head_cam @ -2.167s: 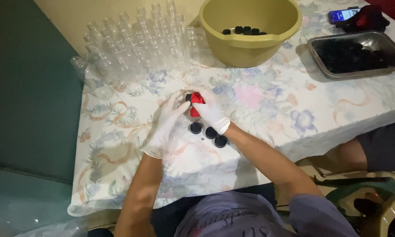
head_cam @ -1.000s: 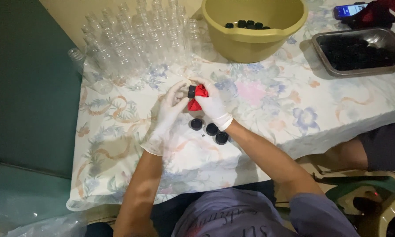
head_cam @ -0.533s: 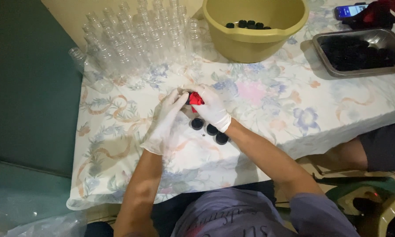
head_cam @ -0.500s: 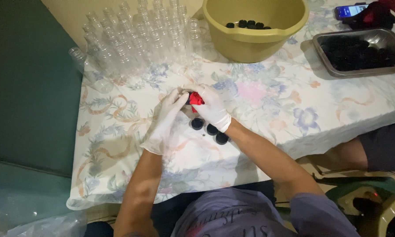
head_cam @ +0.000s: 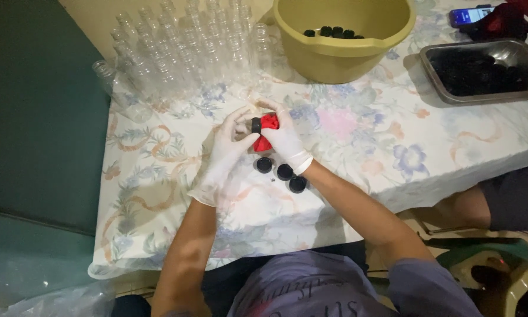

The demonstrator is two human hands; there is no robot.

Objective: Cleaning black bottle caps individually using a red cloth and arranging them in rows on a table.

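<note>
Both hands wear thin white gloves and meet over the middle of the flowered tablecloth (head_cam: 358, 141). My right hand (head_cam: 286, 138) is wrapped around a red cloth (head_cam: 268, 124). Pinched in the fingers of my left hand (head_cam: 224, 158) is a small black cap (head_cam: 256, 124), pressed against the cloth. Three more black caps (head_cam: 283, 171) lie in a row on the table just below my hands.
Several clear plastic bottles (head_cam: 182, 53) stand crowded at the back left. A yellow-green basin (head_cam: 343, 35) with black caps inside sits at the back centre. A metal tray (head_cam: 481, 71) of dark caps lies back right, a phone (head_cam: 469, 13) beyond it. Another person's leg (head_cam: 505, 202) shows at the right.
The hands have stayed together on the red cloth and cap, with only small shifts of the fingers. The three caps on the table have not moved.
</note>
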